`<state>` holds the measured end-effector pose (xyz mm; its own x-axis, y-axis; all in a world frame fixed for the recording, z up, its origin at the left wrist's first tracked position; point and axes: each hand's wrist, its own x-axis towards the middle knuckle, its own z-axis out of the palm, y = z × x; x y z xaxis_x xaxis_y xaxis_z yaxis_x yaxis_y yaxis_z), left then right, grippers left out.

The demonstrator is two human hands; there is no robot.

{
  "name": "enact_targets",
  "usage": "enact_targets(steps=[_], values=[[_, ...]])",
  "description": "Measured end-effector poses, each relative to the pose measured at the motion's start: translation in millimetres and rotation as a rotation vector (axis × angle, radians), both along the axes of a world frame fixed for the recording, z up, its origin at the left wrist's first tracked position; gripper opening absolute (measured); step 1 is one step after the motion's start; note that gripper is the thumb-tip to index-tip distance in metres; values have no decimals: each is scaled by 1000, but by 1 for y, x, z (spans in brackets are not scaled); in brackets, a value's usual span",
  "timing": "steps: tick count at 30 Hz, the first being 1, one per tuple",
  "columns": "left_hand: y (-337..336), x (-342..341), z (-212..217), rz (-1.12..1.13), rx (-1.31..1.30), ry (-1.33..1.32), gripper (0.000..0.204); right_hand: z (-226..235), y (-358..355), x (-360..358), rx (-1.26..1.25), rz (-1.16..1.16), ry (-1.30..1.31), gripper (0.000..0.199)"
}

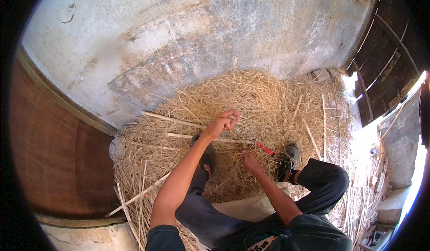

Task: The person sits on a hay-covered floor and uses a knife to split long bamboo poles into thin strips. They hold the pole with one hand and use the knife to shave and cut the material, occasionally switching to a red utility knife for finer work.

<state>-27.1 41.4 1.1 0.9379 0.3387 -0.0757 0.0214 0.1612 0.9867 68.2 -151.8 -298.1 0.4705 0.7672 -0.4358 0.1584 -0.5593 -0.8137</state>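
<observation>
My left hand (225, 121) is raised over the straw, its fingers curled in; whether anything thin sits between them is too small to tell. Lower and to the right, my right hand (251, 160) is held close above the straw between my feet. Its fingers are pressed together, and what they hold, if anything, cannot be made out. Just beyond my right hand lies a narrow red object (265, 148), near the end of a long pale strip (210, 138) that passes under my left wrist. Another pale strip (172, 119) lies farther off at the left.
Loose straw (242, 90) covers the floor up to a stained wall (192, 31). A brown wooden door (67, 148) stands at the left. More pale sticks (312, 139) lie at the right, and several at the lower left. My shoes (289, 157) rest in the straw.
</observation>
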Motion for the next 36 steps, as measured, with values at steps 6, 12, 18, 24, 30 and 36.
enact_targets(steps=[6, 12, 18, 24, 30, 36], values=[[-2, -8, -18, 55, 41, 41, 15, 101, 2, -16, 289, -334, 606, 45], [-8, 5, 1, -45, 79, 17, 19, 62, 10, -14, 459, -223, 393, 41], [-9, 9, 10, -51, 78, 104, 30, -11, -6, -12, 158, -345, 220, 42], [0, -6, -8, 182, 124, -68, 28, 30, -11, -26, 353, -352, 294, 41], [-15, 9, -1, 144, 60, -30, 16, 15, -16, -28, 360, -261, 67, 45], [-29, 18, -18, 267, 51, -69, 17, 57, 1, -45, 289, -295, 24, 47]])
